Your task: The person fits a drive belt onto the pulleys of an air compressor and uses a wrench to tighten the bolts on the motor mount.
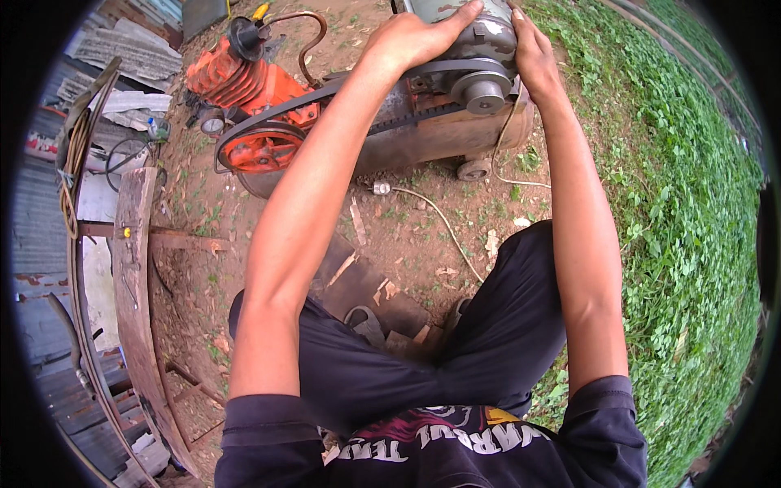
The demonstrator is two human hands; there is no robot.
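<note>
Head view. A grey motor [490, 37] is seen over the right end of the brown tank [443, 138], its far part cut off by the picture's edge. The motor's left side is touched by the left hand [419, 39], thumb stretched across the top; its right side is touched by the right hand [537, 58]. Each grip is spread wide on the casing; how firmly it is clasped cannot be told, some fingers being hidden. Over the tank's left end, a red compressor pump [232, 73] is mounted. A black belt [268, 116] is run between red wheel [264, 150] and motor pulley [482, 92]. On the ground, tank's near side: plug [380, 188] with pale cable [446, 220].
</note>
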